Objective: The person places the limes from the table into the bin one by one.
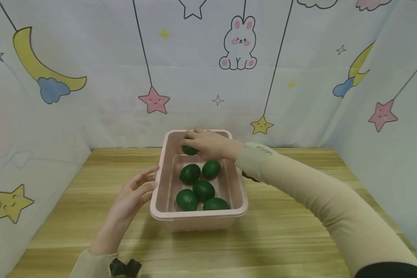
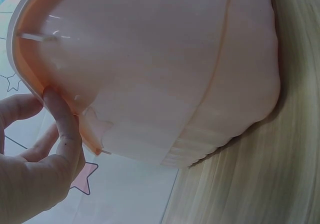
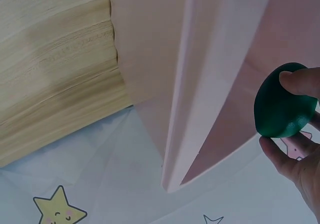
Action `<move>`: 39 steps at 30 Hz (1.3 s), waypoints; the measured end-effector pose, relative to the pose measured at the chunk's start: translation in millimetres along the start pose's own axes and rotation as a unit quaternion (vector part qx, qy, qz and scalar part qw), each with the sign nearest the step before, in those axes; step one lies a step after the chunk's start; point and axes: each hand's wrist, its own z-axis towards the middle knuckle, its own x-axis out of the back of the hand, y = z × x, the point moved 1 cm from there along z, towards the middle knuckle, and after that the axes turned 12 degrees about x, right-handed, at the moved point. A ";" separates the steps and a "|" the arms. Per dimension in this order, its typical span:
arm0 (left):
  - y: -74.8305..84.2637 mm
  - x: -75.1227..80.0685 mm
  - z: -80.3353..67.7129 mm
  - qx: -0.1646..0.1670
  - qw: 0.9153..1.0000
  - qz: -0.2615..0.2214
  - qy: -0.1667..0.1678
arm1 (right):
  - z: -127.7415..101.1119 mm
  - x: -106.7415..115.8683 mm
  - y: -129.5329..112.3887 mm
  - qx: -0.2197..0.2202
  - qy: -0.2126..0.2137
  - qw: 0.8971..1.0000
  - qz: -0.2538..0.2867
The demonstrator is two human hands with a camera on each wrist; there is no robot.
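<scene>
My right hand (image 1: 208, 143) holds a dark green lime (image 3: 282, 104) over the far part of a pale pink plastic tub (image 1: 199, 223). In the right wrist view, thumb and fingertips grip this fruit from both sides, above the tub's inner wall. Several more limes (image 1: 190, 173) lie on the tub's floor, mostly toward the near end. My left hand (image 1: 133, 195) is at the tub's left side, its fingertips touching the outside of the rim (image 2: 25, 79). Those fingers are slightly bent and stay outside the tub.
The tub stands on a wood-grain table (image 1: 285, 231). A pale cloth backdrop (image 1: 201, 77) printed with stars, moons and a rabbit rises behind the table and along both sides. A dark device (image 1: 125, 267) is strapped at the left wrist.
</scene>
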 end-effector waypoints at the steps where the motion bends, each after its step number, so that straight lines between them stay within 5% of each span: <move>1: -0.1 0.3 -0.3 0.001 1.000 0.000 0.000 | 1.0 -0.7 0.1 -0.001 -0.002 1.000 0.000; 31: 0.1 0.0 -0.4 0.003 1.000 0.000 0.009 | 9.2 -8.5 0.7 0.027 0.024 0.999 -0.027; 39: 0.1 0.2 -0.8 0.005 1.000 0.002 0.008 | 5.8 -5.5 -0.4 0.001 -0.003 0.999 -0.033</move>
